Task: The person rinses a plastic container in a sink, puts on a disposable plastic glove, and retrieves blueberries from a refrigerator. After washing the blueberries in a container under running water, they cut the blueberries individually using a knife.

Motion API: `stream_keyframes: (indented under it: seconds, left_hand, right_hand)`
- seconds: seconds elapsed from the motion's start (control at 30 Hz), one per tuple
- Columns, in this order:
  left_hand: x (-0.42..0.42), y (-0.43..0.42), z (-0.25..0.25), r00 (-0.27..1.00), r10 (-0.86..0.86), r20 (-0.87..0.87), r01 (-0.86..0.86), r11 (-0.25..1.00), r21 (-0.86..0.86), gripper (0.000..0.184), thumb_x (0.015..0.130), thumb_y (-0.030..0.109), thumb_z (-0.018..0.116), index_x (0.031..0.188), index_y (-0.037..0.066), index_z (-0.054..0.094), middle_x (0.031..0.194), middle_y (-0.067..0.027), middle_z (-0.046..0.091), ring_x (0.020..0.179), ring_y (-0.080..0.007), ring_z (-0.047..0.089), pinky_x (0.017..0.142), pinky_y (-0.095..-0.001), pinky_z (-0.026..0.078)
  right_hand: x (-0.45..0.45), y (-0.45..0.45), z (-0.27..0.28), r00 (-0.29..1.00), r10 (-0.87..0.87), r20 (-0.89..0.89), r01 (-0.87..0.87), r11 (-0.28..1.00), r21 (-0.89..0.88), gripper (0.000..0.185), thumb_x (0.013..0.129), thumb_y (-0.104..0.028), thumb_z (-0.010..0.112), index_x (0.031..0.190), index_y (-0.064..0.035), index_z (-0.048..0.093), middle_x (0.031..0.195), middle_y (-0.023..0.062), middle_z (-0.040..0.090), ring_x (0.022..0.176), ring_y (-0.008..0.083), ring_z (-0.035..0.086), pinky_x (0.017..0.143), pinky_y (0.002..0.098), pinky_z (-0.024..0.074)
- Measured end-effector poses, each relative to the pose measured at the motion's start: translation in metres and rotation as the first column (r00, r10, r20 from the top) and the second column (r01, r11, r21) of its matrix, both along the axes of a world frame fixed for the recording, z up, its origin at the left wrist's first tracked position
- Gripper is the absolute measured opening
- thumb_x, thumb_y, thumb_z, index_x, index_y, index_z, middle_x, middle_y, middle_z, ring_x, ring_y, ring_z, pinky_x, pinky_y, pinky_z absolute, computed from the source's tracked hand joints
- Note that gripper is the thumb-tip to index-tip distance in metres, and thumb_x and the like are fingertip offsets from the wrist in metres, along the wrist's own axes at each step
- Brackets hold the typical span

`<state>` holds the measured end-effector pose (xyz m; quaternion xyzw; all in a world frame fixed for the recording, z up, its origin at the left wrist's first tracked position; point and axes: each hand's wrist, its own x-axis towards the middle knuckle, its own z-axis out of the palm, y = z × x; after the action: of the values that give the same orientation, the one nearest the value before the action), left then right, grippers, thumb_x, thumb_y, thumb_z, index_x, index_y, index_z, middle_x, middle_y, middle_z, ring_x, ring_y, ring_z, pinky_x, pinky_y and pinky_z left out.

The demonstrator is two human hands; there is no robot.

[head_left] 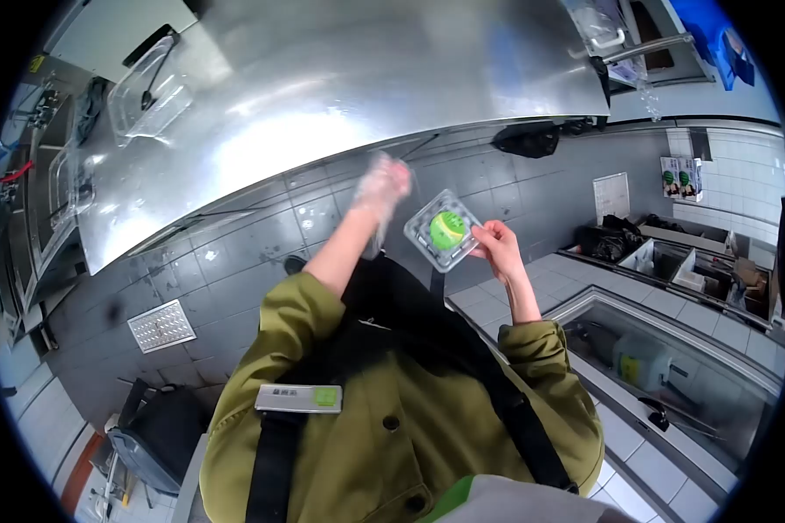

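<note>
Between thumb and fingers, my right hand (497, 248) pinches the corner of a square clear plastic box (421, 228) that bears a round green and yellow label (447, 230). The box is tilted with its labelled face toward me, and I cannot make out what is inside. To its left is my left hand (384, 185) in a loose clear plastic glove, apart from the box and near the edge of the steel table. Blur and the glove hide how its fingers are set. A loose strip of clear plastic hangs by that wrist.
A steel table (392, 70) spans the front, with a clear plastic tub (148, 100) at its left. A black bag (528, 139) hangs at its edge. At right are a glass-topped chest (680, 349) and divided bins (672, 261). A dark bin (166, 440) stands lower left.
</note>
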<state>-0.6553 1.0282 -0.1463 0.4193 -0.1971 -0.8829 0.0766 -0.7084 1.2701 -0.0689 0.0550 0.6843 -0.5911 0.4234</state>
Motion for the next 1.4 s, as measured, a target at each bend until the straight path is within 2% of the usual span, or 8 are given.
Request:
stream_keyframes:
  seconds: [0.1, 0.2, 0.5, 0.7, 0.83, 1.03, 1.17, 1.4]
  left_hand:
    - [-0.034, -0.024, -0.043, 0.907, 0.421, 0.007, -0.410, 0.879, 0.244, 0.017, 0.087, 0.015, 0.038, 0.094, 0.005, 0.049, 0.091, -0.0075, 0.056, 0.078, -0.0197, 0.056, 0.069, -0.0337, 0.049]
    - [-0.030, -0.018, -0.049, 0.814, 0.539, -0.216, -0.447, 0.819, 0.359, 0.018, 0.079, 0.005, 0.043, 0.095, 0.009, 0.050, 0.093, -0.0051, 0.055, 0.083, -0.0164, 0.054, 0.075, -0.0279, 0.046]
    - [0.096, 0.131, -0.083, 0.666, 0.702, -0.251, -0.711, 0.700, 0.070, 0.026, 0.088, 0.027, 0.048, 0.107, 0.009, 0.051, 0.086, 0.0007, 0.051, 0.075, -0.0098, 0.052, 0.067, -0.0231, 0.046]
    - [0.262, 0.155, 0.001, 0.440, 0.735, 0.517, -0.396, 0.675, -0.623, 0.044, 0.091, 0.037, 0.038, 0.116, 0.003, 0.049, 0.105, -0.0118, 0.054, 0.093, -0.0264, 0.053, 0.086, -0.0346, 0.039]
    - [0.369, 0.139, -0.013, 0.353, 0.723, 0.593, 0.431, 0.437, -0.789, 0.045, 0.085, 0.040, 0.048, 0.113, 0.005, 0.053, 0.094, -0.0156, 0.055, 0.089, -0.0266, 0.053, 0.081, -0.0345, 0.040]
    - [0.415, 0.095, 0.008, 0.282, 0.625, 0.728, 0.620, 0.460, -0.635, 0.050, 0.078, 0.039, 0.057, 0.113, 0.004, 0.053, 0.096, -0.0160, 0.058, 0.084, -0.0258, 0.056, 0.075, -0.0345, 0.044]
    - [0.411, 0.096, -0.001, 0.258, 0.629, 0.733, 0.543, 0.533, -0.649, 0.051, 0.076, 0.038, 0.057, 0.112, 0.002, 0.053, 0.091, -0.0146, 0.058, 0.080, -0.0222, 0.056, 0.073, -0.0320, 0.044]
    - [0.353, 0.108, 0.022, 0.307, 0.607, 0.733, 0.361, 0.639, -0.680, 0.050, 0.076, 0.035, 0.060, 0.110, -0.001, 0.053, 0.081, -0.0104, 0.054, 0.071, -0.0178, 0.050, 0.068, -0.0293, 0.042]
  right_hand:
    - [-0.021, 0.041, -0.004, 0.979, -0.199, -0.056, 0.198, 0.980, -0.007, 0.016, 0.081, -0.008, 0.059, 0.092, -0.0030, 0.049, 0.081, 0.0036, 0.056, 0.073, 0.0117, 0.059, 0.065, 0.0280, 0.0547]
    - [-0.034, 0.087, -0.013, 0.959, -0.282, -0.030, 0.280, 0.959, -0.043, 0.030, 0.082, -0.011, 0.057, 0.104, 0.0048, 0.046, 0.095, 0.0138, 0.058, 0.083, 0.0217, 0.061, 0.072, 0.0336, 0.0539]
    - [-0.067, 0.114, -0.106, 0.993, -0.115, -0.027, 0.115, 0.993, -0.003, 0.031, 0.083, -0.011, 0.055, 0.105, 0.0092, 0.044, 0.100, 0.0177, 0.054, 0.088, 0.0282, 0.058, 0.079, 0.0380, 0.0516]
    - [-0.034, -0.043, -0.192, 0.948, 0.293, 0.127, -0.294, 0.956, -0.008, 0.036, 0.086, -0.010, 0.051, 0.112, 0.0111, 0.039, 0.107, 0.0161, 0.047, 0.085, 0.0266, 0.056, 0.080, 0.0384, 0.0507]
    - [-0.030, -0.158, -0.262, 0.966, 0.260, 0.008, -0.259, 0.961, 0.095, 0.026, 0.091, -0.015, 0.042, 0.109, 0.0029, 0.045, 0.107, 0.0167, 0.052, 0.090, 0.0280, 0.055, 0.076, 0.0423, 0.0510]
    - [-0.076, -0.265, -0.315, 0.939, -0.280, -0.198, 0.276, 0.960, -0.046, 0.026, 0.089, -0.010, 0.037, 0.111, 0.0015, 0.044, 0.104, 0.0144, 0.051, 0.087, 0.0272, 0.055, 0.070, 0.0398, 0.0532]
    - [-0.089, -0.289, -0.295, 0.928, -0.125, -0.350, -0.040, 0.902, -0.430, 0.031, 0.087, -0.012, 0.044, 0.114, 0.0032, 0.043, 0.111, 0.0144, 0.049, 0.095, 0.0264, 0.052, 0.075, 0.0355, 0.0529]
    - [-0.144, -0.395, -0.313, 0.903, -0.079, -0.422, -0.023, 0.973, -0.232, 0.029, 0.085, -0.013, 0.051, 0.111, -0.0009, 0.048, 0.099, 0.0117, 0.056, 0.085, 0.0244, 0.057, 0.072, 0.0320, 0.0515]
